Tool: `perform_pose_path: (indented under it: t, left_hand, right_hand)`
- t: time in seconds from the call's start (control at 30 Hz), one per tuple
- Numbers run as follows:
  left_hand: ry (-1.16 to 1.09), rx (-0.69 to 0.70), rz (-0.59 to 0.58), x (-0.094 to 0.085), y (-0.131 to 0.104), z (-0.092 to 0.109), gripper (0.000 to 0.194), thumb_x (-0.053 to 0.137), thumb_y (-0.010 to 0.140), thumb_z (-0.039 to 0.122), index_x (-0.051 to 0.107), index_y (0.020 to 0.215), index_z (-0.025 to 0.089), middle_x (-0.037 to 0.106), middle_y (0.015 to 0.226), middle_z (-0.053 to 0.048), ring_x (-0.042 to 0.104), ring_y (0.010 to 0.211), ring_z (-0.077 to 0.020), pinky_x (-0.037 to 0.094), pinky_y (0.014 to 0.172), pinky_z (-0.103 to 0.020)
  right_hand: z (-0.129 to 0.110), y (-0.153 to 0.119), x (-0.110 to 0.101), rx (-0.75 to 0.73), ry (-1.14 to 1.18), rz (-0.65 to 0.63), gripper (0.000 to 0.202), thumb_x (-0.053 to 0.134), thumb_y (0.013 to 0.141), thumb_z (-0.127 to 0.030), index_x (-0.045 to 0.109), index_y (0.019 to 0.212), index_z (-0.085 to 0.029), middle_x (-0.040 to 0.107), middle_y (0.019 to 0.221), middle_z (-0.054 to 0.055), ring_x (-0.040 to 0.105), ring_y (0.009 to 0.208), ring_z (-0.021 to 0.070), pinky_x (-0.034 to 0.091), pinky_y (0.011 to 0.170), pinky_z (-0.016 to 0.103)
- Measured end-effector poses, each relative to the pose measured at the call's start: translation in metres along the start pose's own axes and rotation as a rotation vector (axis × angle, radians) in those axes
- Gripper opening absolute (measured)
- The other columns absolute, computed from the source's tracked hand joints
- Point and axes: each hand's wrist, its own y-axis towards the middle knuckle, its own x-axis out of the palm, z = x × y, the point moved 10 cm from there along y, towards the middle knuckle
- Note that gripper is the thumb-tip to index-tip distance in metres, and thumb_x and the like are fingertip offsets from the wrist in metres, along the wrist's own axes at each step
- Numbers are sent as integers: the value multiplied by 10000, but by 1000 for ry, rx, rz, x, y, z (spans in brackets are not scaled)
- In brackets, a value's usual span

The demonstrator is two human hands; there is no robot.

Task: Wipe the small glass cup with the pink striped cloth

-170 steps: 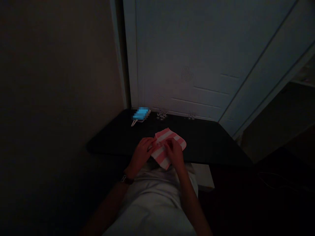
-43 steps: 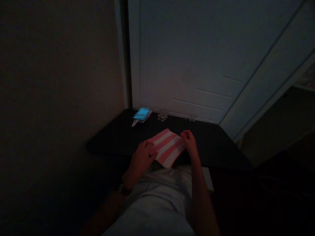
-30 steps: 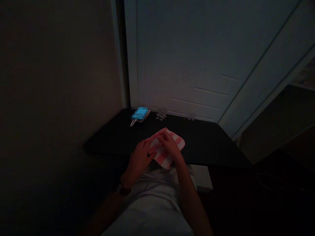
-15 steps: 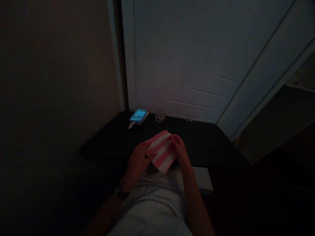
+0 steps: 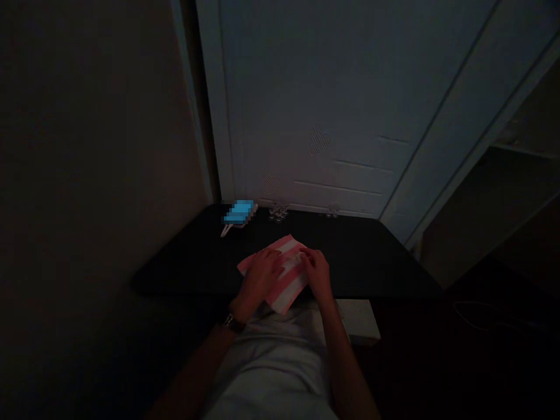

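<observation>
- Left grip: fingers loosely spread on the striped cloth, no pinch visible; probably best pressed flat to steady it
- The striped cloth: between and partly under both grips
- Right grip: fingers curled at its right side; cannot tell if they pinch; covered corner hidden
</observation>
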Motion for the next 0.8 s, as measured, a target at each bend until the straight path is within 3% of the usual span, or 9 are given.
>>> perform_pose_path:
  t: [0.13, 0.4, 0.63, 0.8]
  left_hand:
    - [-76, -29, -20, 9, 9, -6, 224, 503, 794, 216, 573, 1002, 167, 607, 1041, -84, 544, 995, -220, 410, 898, -372]
    - [-273, -139, 4, 10, 6, -23, 213, 532, 759, 203, 587, 964, 182, 628, 1003, -60, 581, 931, -196, 445, 860, -345]
    - [-683, -303, 50, 11, 3, -42, 374, 582, 716, 292, 523, 1057, 150, 589, 1057, -89, 603, 895, -192, 510, 770, -343]
    - [-839, -332, 88, 8, 4, -49, 432, 614, 687, 310, 479, 1073, 170, 584, 1014, -65, 602, 916, -186, 506, 800, -348]
  right_hand:
    - [-5, -1, 8, -57, -41, -64, 255, 483, 758, -141, 635, 958, -185, 617, 974, 62, 543, 927, 178, 396, 856, 308]
    - [-6, -2, 10, -58, -45, -93, 312, 476, 715, -83, 617, 973, -187, 623, 978, 49, 543, 924, 176, 397, 866, 315]
    - [-19, -5, 23, -166, -20, -220, 254, 564, 732, -166, 642, 972, -198, 626, 990, 49, 532, 955, 184, 383, 880, 319]
    - [-36, -14, 34, -242, -41, -354, 267, 541, 786, -226, 626, 1039, -239, 618, 1050, 38, 520, 997, 191, 363, 902, 343]
